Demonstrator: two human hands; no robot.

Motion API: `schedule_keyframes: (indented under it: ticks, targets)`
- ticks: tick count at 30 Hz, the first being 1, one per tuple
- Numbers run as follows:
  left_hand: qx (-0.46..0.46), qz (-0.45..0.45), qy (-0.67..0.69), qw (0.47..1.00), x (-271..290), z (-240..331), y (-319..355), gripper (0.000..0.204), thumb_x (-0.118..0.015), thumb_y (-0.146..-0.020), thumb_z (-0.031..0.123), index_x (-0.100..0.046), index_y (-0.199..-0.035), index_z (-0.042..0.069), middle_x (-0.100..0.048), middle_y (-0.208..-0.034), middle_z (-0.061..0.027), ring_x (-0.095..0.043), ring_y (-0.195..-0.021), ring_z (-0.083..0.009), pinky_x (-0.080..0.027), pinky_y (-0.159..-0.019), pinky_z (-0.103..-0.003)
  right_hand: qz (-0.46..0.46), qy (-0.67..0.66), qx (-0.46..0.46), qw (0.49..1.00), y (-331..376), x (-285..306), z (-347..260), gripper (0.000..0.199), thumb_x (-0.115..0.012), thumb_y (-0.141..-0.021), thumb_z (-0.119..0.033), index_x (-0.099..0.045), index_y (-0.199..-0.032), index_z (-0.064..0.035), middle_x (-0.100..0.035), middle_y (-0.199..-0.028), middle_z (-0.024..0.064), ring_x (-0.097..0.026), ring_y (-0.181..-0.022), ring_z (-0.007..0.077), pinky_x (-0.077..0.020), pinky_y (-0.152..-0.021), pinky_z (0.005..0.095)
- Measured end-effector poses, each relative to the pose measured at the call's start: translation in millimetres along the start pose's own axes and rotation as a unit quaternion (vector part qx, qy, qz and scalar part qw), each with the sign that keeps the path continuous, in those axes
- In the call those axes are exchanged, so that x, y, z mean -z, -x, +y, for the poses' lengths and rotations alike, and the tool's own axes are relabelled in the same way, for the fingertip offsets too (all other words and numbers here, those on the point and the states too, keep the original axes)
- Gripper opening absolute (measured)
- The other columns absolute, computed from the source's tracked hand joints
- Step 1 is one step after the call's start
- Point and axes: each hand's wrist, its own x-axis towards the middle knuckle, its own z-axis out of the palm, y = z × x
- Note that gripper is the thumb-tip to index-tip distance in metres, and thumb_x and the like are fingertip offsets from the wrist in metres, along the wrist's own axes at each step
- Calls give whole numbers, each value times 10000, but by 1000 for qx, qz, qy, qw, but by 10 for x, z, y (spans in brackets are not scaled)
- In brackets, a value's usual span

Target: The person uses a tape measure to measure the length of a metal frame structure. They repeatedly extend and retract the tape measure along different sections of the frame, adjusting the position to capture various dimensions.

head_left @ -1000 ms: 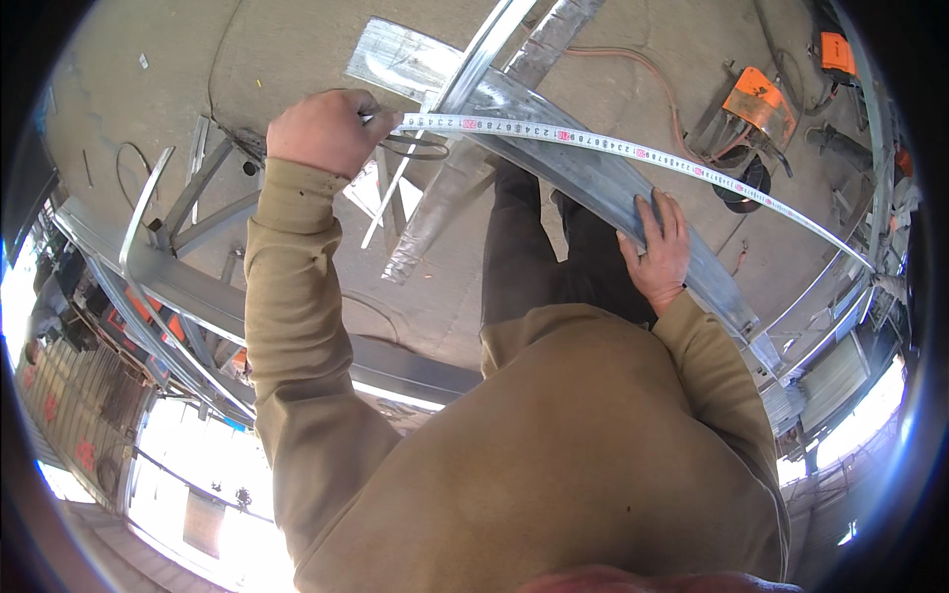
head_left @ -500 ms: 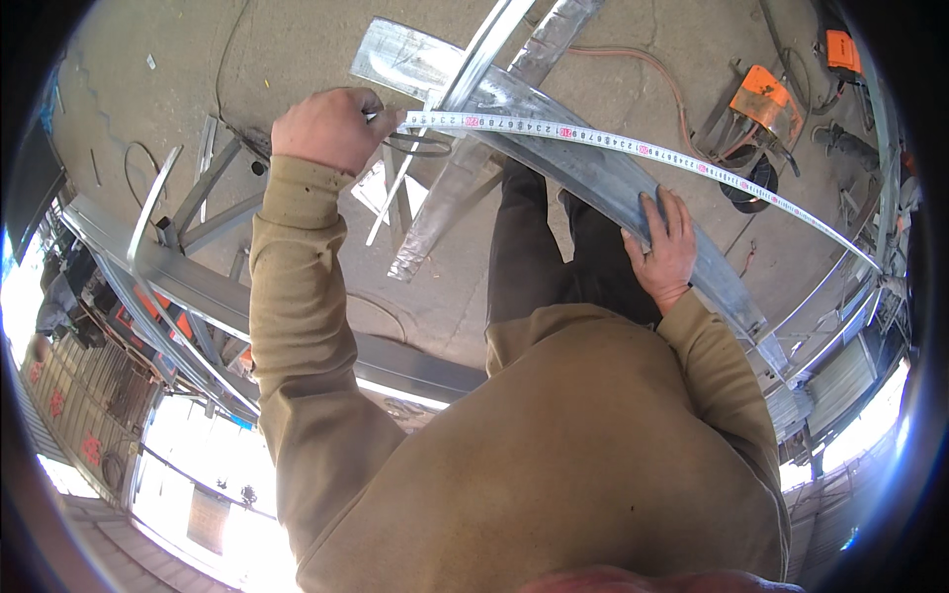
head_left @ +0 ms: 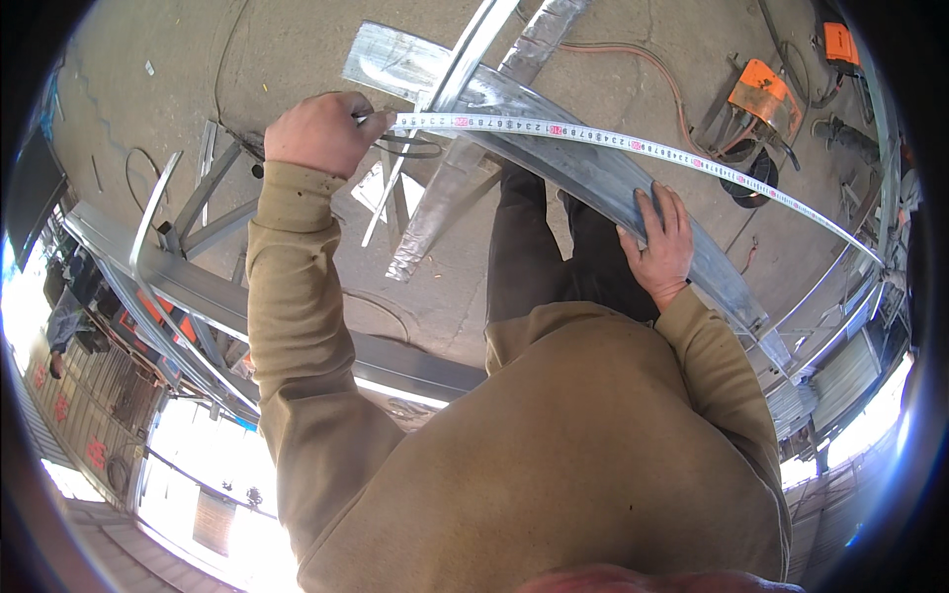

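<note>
My left hand [head_left: 314, 136] is closed in a pinch on the near-left end of a white tape measure [head_left: 603, 138]. The tape's blade stretches rightward in a long shallow curve, passing over a grey metal beam [head_left: 583, 178], and runs out to the far right side. On that same beam my right hand [head_left: 660, 245] lies flat, its fingers a little apart and the thumb toward the left. A bright metal bar [head_left: 473, 57] crosses over the beam close to the pinched end of the tape.
An orange machine [head_left: 766, 91] with cables sits on the floor at the upper right, beside a second orange unit [head_left: 840, 44]. Metal frames [head_left: 213, 198] and a long steel profile [head_left: 198, 282] lie at the left. Another person [head_left: 69, 311] is at the left edge.
My left hand has shifted slightly to the left, still pinching the tape. The right hand stays on the beam. At the left edge the other person shows more fully.
</note>
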Motion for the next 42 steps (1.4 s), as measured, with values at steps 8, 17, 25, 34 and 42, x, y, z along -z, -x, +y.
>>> schedule_keyframes:
  ticks: [8, 17, 25, 34, 42]
  targets:
    - [1, 5, -20, 1000, -13, 5, 5, 464, -715, -942, 594, -823, -975, 144, -769, -836, -118, -757, -802, -335, -590, -713, -460, -4, 3, -2, 1000, 1, 8, 0, 599, -799, -847, -327, -655, -1379, -93, -564, -1463, 183, -517, -1360, 421, -451, -1136, 519]
    - [-7, 11, -25, 1000, -20, -2, 13, 467, -712, -946, 596, -824, -990, 145, -770, -841, -119, -759, -801, -328, -593, -713, -456, -2, 5, 1, 1000, -2, 1, 2, 601, -805, -849, -326, -652, -1384, -97, -561, -1466, 181, -519, -1360, 414, -451, -1135, 519]
    - [-5, 4, -30, 1000, -17, -2, 8, 487, -706, -949, 608, -824, -991, 137, -768, -829, -116, -757, -780, -314, -591, -700, -453, -1, 8, 5, 1000, -3, 4, 0, 605, -808, -847, -331, -654, -1379, -88, -558, -1467, 185, -515, -1363, 417, -452, -1136, 518]
    - [1, -5, -29, 1000, -9, 2, -4, 473, -705, -952, 601, -826, -999, 146, -769, -833, -110, -756, -786, -313, -593, -708, -446, 2, 5, 7, 1000, -4, -1, -1, 607, -804, -846, -334, -654, -1377, -82, -559, -1465, 188, -516, -1361, 419, -451, -1139, 520]
    - [3, -8, -26, 1000, 11, 18, 4, 465, -708, -949, 593, -822, -1007, 145, -776, -865, -112, -761, -821, -318, -595, -730, -445, 0, 7, 5, 1000, -3, -2, 0, 601, -806, -841, -327, -660, -1372, -85, -562, -1469, 187, -519, -1361, 418, -455, -1138, 512]
